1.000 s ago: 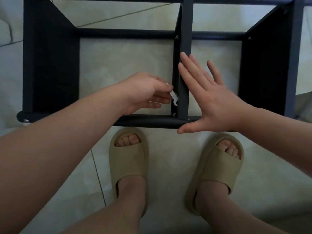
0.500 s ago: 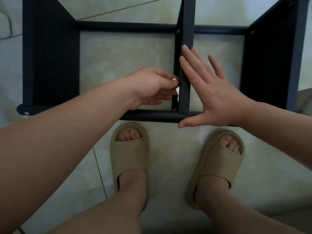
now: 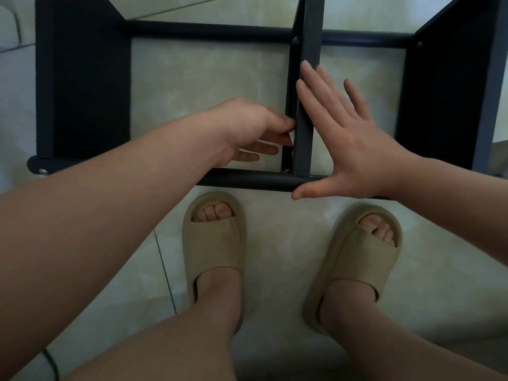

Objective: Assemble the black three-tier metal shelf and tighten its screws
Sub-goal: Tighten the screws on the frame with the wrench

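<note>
The black metal shelf frame (image 3: 82,78) lies on the tiled floor in front of my feet. A flat middle bar (image 3: 309,28) runs from its rear tube to its front tube (image 3: 247,181). My right hand (image 3: 349,138) presses flat on the right side of this bar, fingers straight and thumb over the front tube. On the bar's left side, my left hand (image 3: 247,130) pinches a small white wrench (image 3: 289,135). Only a sliver of the wrench shows. Screw heads (image 3: 286,170) sit at the bar's ends.
My two feet in beige slippers (image 3: 214,237) stand on the pale floor tiles just in front of the frame. The frame's dark side panels (image 3: 439,92) close in the left and right. A thin dark cord (image 3: 52,364) lies at the lower left.
My left hand has swung the white wrench upward against the bar, so it is now mostly hidden. The right hand has stayed pressed on the bar. The view has tilted slightly down.
</note>
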`<state>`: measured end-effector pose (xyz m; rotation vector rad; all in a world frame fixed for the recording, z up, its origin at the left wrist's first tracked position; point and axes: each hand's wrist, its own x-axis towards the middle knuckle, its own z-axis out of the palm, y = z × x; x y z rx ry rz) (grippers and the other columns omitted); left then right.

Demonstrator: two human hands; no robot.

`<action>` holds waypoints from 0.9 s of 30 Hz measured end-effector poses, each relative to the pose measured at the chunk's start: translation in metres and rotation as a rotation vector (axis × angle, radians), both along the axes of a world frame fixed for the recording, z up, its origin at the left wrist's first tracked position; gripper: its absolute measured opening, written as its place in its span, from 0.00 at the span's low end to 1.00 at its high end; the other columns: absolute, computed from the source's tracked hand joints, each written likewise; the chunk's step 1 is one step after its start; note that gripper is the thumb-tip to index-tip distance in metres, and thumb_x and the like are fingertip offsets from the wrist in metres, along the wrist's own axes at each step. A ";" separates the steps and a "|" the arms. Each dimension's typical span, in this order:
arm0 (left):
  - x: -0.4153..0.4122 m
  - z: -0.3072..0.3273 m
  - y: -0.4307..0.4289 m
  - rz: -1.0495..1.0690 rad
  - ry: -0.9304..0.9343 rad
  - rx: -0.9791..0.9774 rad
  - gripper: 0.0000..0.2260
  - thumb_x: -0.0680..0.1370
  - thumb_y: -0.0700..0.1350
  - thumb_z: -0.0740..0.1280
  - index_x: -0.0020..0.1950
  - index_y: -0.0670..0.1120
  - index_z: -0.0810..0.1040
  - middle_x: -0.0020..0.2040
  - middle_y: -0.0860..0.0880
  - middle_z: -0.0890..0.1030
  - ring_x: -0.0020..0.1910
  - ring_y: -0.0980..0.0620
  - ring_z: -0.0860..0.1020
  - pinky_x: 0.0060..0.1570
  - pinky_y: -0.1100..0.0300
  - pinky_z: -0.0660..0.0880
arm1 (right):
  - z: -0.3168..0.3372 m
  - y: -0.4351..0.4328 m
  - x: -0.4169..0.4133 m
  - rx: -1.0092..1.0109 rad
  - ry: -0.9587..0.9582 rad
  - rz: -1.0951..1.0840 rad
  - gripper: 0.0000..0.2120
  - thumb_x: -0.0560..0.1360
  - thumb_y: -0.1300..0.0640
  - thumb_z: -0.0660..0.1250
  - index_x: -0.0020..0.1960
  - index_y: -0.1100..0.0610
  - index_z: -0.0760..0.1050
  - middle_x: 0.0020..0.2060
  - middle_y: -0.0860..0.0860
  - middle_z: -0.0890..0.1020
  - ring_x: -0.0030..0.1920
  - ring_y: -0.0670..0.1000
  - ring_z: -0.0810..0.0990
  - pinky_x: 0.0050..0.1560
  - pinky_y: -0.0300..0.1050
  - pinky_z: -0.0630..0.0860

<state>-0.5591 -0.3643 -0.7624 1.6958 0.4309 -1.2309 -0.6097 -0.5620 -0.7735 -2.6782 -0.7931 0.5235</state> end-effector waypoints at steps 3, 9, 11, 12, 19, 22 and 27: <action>0.000 0.000 -0.001 0.017 0.010 -0.006 0.09 0.79 0.51 0.69 0.57 0.51 0.82 0.44 0.55 0.87 0.51 0.55 0.83 0.57 0.54 0.75 | 0.000 0.000 0.000 0.001 -0.001 0.000 0.63 0.67 0.19 0.58 0.82 0.61 0.39 0.82 0.56 0.38 0.81 0.55 0.36 0.79 0.65 0.41; -0.001 0.000 0.002 0.008 0.022 -0.035 0.06 0.80 0.50 0.68 0.55 0.51 0.81 0.44 0.54 0.87 0.50 0.55 0.83 0.57 0.54 0.75 | -0.001 0.000 0.000 0.002 -0.005 -0.001 0.63 0.67 0.19 0.57 0.82 0.61 0.39 0.82 0.56 0.38 0.81 0.55 0.36 0.79 0.64 0.40; -0.001 0.000 0.002 -0.006 0.007 -0.026 0.05 0.80 0.49 0.68 0.54 0.51 0.81 0.44 0.54 0.87 0.49 0.55 0.84 0.58 0.54 0.75 | 0.000 0.000 0.000 0.003 -0.003 -0.003 0.63 0.67 0.19 0.57 0.82 0.61 0.39 0.82 0.56 0.38 0.81 0.55 0.36 0.80 0.64 0.40; -0.002 0.000 0.002 -0.015 -0.006 -0.016 0.05 0.80 0.49 0.68 0.53 0.51 0.81 0.43 0.54 0.87 0.49 0.55 0.84 0.58 0.53 0.75 | 0.000 0.000 -0.001 0.007 -0.003 -0.003 0.63 0.67 0.19 0.57 0.82 0.61 0.39 0.82 0.56 0.39 0.81 0.55 0.36 0.80 0.64 0.40; -0.003 0.001 0.000 0.022 0.002 -0.016 0.05 0.80 0.48 0.68 0.53 0.49 0.81 0.42 0.53 0.87 0.48 0.56 0.84 0.57 0.55 0.75 | -0.001 0.001 -0.001 0.003 0.003 0.001 0.64 0.67 0.19 0.58 0.82 0.62 0.39 0.82 0.56 0.38 0.81 0.55 0.36 0.79 0.65 0.41; -0.004 0.002 -0.002 0.044 0.010 -0.013 0.06 0.80 0.47 0.68 0.53 0.47 0.81 0.41 0.53 0.87 0.44 0.58 0.84 0.55 0.56 0.75 | -0.001 0.000 0.000 -0.005 0.002 0.005 0.64 0.67 0.19 0.58 0.82 0.61 0.39 0.82 0.56 0.38 0.81 0.55 0.36 0.79 0.65 0.41; -0.008 0.000 -0.005 0.109 -0.006 -0.007 0.05 0.80 0.47 0.67 0.49 0.48 0.81 0.38 0.54 0.86 0.40 0.60 0.84 0.53 0.57 0.75 | -0.002 0.000 0.000 -0.003 0.004 0.003 0.64 0.67 0.19 0.59 0.82 0.61 0.38 0.82 0.56 0.38 0.81 0.56 0.36 0.79 0.66 0.41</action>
